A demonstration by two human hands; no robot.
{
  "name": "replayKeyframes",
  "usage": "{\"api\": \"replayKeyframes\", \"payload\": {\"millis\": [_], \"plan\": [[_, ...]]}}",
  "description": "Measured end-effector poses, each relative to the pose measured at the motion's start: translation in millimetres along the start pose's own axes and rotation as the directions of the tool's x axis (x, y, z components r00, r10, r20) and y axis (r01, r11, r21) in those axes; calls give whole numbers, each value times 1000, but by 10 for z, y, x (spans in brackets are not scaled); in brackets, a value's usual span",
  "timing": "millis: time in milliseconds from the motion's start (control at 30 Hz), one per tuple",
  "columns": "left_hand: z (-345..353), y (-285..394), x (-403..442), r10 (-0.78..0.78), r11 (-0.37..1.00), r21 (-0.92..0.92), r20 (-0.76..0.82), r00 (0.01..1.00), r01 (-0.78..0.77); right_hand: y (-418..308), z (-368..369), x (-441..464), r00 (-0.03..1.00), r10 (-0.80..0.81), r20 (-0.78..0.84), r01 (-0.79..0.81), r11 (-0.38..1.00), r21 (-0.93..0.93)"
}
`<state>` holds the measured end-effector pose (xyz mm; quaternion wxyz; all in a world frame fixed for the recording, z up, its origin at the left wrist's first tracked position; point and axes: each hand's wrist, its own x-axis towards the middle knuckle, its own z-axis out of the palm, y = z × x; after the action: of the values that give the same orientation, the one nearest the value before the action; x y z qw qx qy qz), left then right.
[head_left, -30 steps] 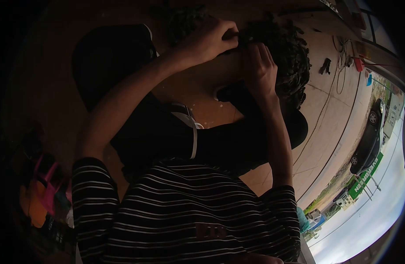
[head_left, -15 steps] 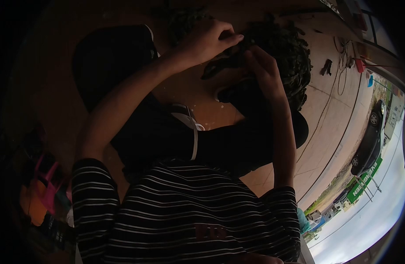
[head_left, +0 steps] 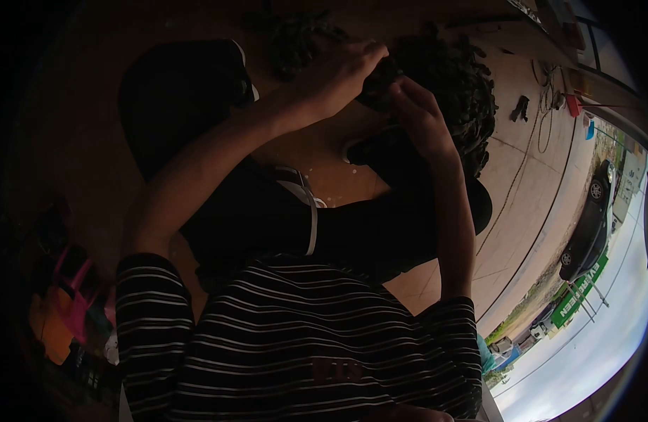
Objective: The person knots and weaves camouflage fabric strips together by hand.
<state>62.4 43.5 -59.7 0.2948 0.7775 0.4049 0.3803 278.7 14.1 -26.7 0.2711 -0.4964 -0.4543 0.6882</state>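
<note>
My left hand [head_left: 352, 69] is closed, its fingertips pinching one end of a small dark piece [head_left: 386, 72] that I cannot make out clearly in the dim light. Just below and to the right, my right hand [head_left: 419, 109] pinches the same piece from the other side. Behind and beside my right hand lies a large heap of dark, strip-like pieces [head_left: 472, 91]. A smaller dark heap [head_left: 299, 42] sits on the floor beyond my left hand.
My bent legs in black trousers [head_left: 176, 105] frame the tiled floor [head_left: 324, 151]. To the right, a coiled cord [head_left: 547, 119] and a red object [head_left: 573, 105] lie on paving. A parked car [head_left: 588, 225] stands outside. Pink and orange items [head_left: 71, 295] are at left.
My left hand has turned and its fingers have closed in near my right hand. The long dark piece that hung below the hands no longer shows there; a dark piece is now between the fingertips.
</note>
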Motion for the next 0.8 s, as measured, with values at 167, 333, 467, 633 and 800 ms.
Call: {"api": "replayKeyframes", "payload": {"millis": [167, 333, 467, 633, 800], "plan": [[-2, -79, 13, -7, 998, -60, 29, 1000, 9, -99, -41, -39, 999, 7, -35, -13, 985, -174], [-73, -20, 50, -43, 989, -135, 63, 997, 51, 12, 101, 12, 891, -411, -194, 237, 783, -575], [-20, 93, 8, -121, 959, -244, 100, 988, 143, -1, 86, -7, 937, -335, -96, 200, 743, -639], [99, 83, -72, -253, 919, -301, 42, 967, 254, 9, 111, -26, 956, -255, -144, 142, 832, -536], [-32, 36, 23, -434, 849, -189, 283, 855, 493, 137, -257, 29, 980, -187, -68, 123, 839, -531]]}}
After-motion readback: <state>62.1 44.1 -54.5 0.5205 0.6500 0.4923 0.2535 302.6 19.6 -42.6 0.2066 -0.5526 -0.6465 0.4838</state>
